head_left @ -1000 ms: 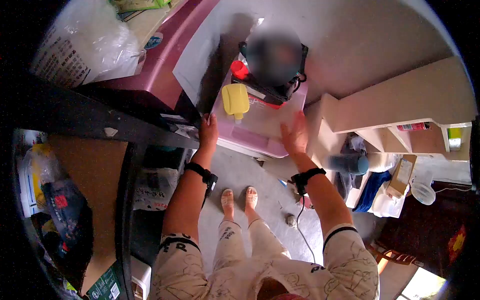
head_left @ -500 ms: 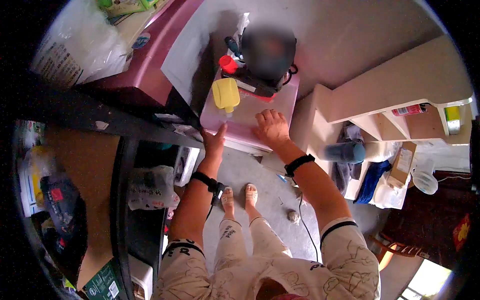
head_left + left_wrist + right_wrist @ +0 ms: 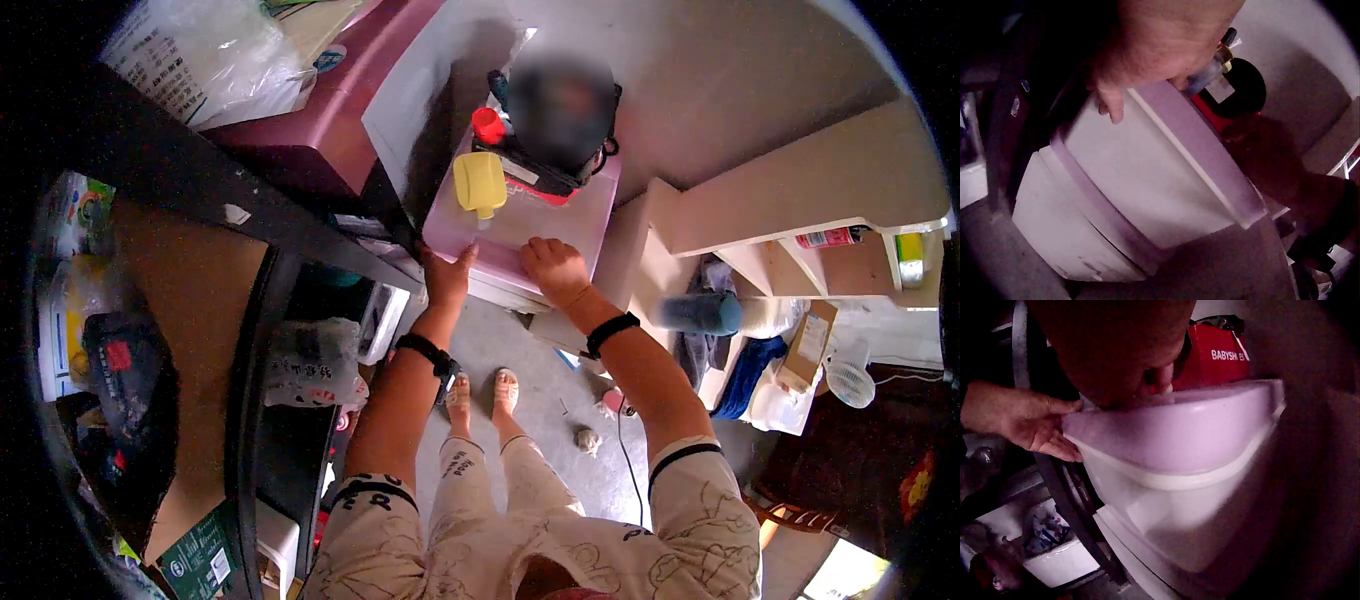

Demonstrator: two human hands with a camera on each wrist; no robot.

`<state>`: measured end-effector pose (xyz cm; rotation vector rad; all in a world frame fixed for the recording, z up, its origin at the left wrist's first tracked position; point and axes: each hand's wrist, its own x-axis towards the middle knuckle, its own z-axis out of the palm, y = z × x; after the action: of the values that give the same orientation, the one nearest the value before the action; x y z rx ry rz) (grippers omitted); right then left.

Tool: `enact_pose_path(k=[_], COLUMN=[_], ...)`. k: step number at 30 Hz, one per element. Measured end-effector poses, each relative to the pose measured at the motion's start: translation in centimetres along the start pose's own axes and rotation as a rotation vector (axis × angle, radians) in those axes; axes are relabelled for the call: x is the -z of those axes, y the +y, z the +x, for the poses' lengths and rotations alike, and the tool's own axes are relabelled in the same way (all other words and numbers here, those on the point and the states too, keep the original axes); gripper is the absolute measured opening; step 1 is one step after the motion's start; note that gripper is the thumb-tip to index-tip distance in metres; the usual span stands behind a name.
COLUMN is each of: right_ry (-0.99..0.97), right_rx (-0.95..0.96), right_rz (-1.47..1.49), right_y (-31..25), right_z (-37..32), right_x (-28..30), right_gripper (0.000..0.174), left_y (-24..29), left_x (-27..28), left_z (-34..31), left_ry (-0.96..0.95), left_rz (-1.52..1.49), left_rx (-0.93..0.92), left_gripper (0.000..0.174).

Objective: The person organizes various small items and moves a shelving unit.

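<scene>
My left hand (image 3: pixel 447 278) grips the front left corner of a pink lid (image 3: pixel 512 248), its thumb on top. In the right wrist view the left hand's (image 3: pixel 1025 422) other fingers lie against the side below the lid's rim (image 3: pixel 1185 434). My right hand (image 3: pixel 558 270) rests on the lid near its front edge with bent fingers; nothing shows in it. The lid tops a pale plastic box (image 3: pixel 1141 169). On the lid are a yellow container (image 3: pixel 481 184), a red cup-like thing (image 3: pixel 488 125) and a red box (image 3: pixel 1216 356) marked BABYSH, its end hidden.
A black shelf frame (image 3: pixel 330 235) runs close along the left, below a purple-pink appliance or case (image 3: pixel 340 130). Cream shelving (image 3: pixel 800 185) stands at the right with a blue-grey cylinder (image 3: pixel 712 314). A cable (image 3: pixel 630 450) and a small pale object (image 3: pixel 588 441) lie on the floor.
From beside the right edge, my right hand has moved left onto the lid's front part, and its fingers have bent. My left hand has come slightly closer to it, onto the corner.
</scene>
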<state>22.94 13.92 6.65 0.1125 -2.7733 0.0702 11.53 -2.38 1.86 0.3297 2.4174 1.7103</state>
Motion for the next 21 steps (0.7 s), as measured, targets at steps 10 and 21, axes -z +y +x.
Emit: enact_pose_path(k=[10, 21], right_ry=[0.044, 0.049], right_rx=[0.068, 0.061], right_rz=[-0.028, -0.058], right_y=[0.0, -1.2], right_z=[0.1, 0.4], right_x=[0.4, 0.5], right_gripper=[0.023, 0.019], left_y=[-0.4, 6.2], left_x=[0.5, 1.8], left_z=[-0.4, 5.9], left_ry=[0.018, -0.223], left_rz=[-0.033, 0.041], left_rx=[-0.027, -0.320], left_gripper=[0.096, 0.055])
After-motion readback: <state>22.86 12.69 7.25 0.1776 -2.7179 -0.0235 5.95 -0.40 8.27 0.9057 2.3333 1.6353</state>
